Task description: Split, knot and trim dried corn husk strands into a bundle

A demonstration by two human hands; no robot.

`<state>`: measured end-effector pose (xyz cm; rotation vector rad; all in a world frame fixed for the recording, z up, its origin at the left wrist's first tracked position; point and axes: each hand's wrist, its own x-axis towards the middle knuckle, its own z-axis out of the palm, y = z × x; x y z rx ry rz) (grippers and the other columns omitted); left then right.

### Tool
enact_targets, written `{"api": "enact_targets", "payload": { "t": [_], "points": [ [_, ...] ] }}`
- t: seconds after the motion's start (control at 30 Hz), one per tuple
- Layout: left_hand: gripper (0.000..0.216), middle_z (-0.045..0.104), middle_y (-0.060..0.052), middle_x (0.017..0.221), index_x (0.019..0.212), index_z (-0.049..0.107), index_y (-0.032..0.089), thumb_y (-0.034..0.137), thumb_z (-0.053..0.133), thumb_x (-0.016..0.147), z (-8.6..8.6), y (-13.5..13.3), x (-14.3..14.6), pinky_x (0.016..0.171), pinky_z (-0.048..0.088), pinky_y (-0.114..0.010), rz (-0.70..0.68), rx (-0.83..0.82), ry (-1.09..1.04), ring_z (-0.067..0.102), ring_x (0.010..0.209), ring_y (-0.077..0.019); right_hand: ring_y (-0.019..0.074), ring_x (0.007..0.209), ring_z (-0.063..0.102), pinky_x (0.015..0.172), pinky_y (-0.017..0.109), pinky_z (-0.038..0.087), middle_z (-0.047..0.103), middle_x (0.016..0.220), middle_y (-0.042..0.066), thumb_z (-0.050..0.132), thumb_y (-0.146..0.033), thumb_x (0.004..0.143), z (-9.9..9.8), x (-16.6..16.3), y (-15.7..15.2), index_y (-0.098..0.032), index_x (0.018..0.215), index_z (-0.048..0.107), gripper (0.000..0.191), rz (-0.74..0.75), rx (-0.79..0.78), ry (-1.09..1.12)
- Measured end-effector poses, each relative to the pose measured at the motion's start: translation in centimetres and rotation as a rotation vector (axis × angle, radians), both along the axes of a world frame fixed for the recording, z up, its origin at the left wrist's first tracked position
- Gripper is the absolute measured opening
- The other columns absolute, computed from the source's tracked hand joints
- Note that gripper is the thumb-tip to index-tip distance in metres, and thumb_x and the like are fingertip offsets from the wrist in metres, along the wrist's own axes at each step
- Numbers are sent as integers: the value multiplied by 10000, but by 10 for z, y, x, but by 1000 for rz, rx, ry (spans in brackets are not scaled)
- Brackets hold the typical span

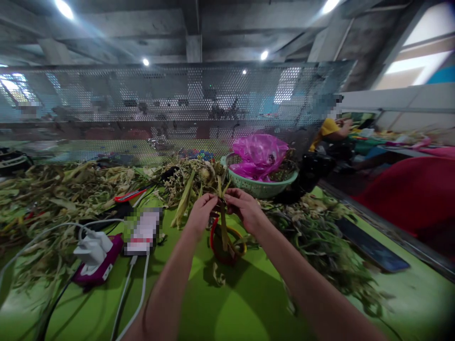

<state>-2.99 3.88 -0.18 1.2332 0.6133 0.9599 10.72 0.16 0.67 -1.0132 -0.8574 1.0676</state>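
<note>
In front of me, above the green table (206,312), both hands meet at a dry, pale-green plant stalk (223,227). My left hand (203,210) pinches it near its upper part between thumb and fingers. My right hand (245,208) closes on the same spot from the other side. Split leafy ends stick up over the fingertips, and a longer strip hangs down below them. Just beneath lies a red and yellow loop-shaped thing (213,244), partly covered by the strip. A small curled scrap (218,275) rests nearer to me. The exact finger contact is too small to make out.
Dried leaves (46,189) heap on the left, greener stems (320,241) on the right. A green basket (265,188) holds a pink plastic bag (261,154). Phones (144,232) (371,244), a purple power strip (97,272) and an orange-red cutter (130,195) lie about. Another person (330,130) sits far right.
</note>
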Motion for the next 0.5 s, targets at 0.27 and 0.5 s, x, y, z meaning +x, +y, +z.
{"api": "enact_targets", "payload": {
  "t": [0.27,0.5],
  "points": [
    [379,631,-9,781,911,583,139,293,760,614,-1,-2,3,589,438,-199,-17,-79,-33,558,649,-95,62,495,483,499,202,393,562,604,-58,762,-264,606,4,2,-3,-166,737,622,215,25,29,22],
    [317,658,-19,746,867,641,132,362,722,663,6,-6,1,605,440,-209,-52,-68,-68,564,639,-102,68,513,515,522,210,427,583,652,-44,748,-253,629,5,2,-3,-166,735,630,181,17,88,-23]
  ]
}}
